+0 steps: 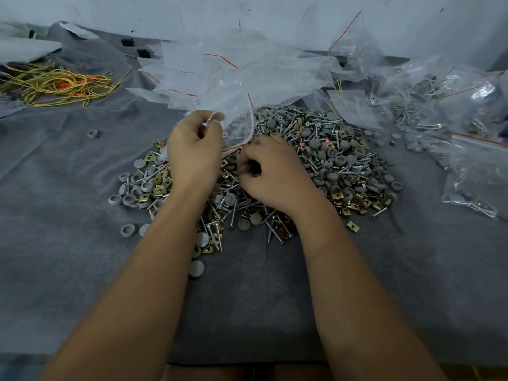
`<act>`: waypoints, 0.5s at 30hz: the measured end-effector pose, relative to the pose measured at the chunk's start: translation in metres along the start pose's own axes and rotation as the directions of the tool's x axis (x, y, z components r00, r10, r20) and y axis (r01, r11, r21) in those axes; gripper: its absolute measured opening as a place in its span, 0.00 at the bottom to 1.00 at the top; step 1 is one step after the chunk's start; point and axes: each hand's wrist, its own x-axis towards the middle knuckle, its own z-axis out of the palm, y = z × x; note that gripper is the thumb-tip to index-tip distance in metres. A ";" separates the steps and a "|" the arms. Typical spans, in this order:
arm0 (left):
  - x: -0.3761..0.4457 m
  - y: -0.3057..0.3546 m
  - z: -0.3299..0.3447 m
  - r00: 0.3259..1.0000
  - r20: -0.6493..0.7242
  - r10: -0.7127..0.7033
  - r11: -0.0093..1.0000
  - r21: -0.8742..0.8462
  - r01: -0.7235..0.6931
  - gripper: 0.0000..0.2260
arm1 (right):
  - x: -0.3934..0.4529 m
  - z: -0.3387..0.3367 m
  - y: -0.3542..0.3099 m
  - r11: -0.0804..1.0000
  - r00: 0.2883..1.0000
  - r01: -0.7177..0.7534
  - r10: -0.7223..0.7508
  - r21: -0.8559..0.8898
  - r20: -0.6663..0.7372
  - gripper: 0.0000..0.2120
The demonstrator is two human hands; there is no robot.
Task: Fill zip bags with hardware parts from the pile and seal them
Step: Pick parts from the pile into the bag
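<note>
Left hand [193,149] pinches the clear red-striped zip bag [236,130] open; right hand [270,174] grips grey caps (maybe screws) from the mixed hardware pile [343,160] — keep the mouth wide.

A single head-worn, wide-angle camera looks forward and steeply down from above the person's own forearms. It sits close over the tabletop [82,243], with both hands [233,166] near frame centre. Its far edge reaches the wall [275,17] behind. No second view shares the scene.
</note>
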 end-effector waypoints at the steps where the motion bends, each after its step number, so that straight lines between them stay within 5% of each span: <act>1: 0.000 0.000 0.000 1.000 0.001 -0.001 1.000 -0.003 0.001 0.09 | 0.000 -0.002 0.000 1.000 1.000 -0.010 0.010 -0.001 -0.018 0.03; 7: -0.002 0.000 0.000 1.000 0.022 -0.001 1.000 -0.007 0.001 0.10 | -0.002 -0.002 0.005 0.999 0.996 -0.039 0.042 0.033 -0.082 0.04; 15: 0.000 -0.001 0.000 1.000 0.021 -0.001 1.000 0.005 0.001 0.09 | 0.000 0.002 0.003 1.000 1.000 0.004 -0.005 0.030 0.029 0.03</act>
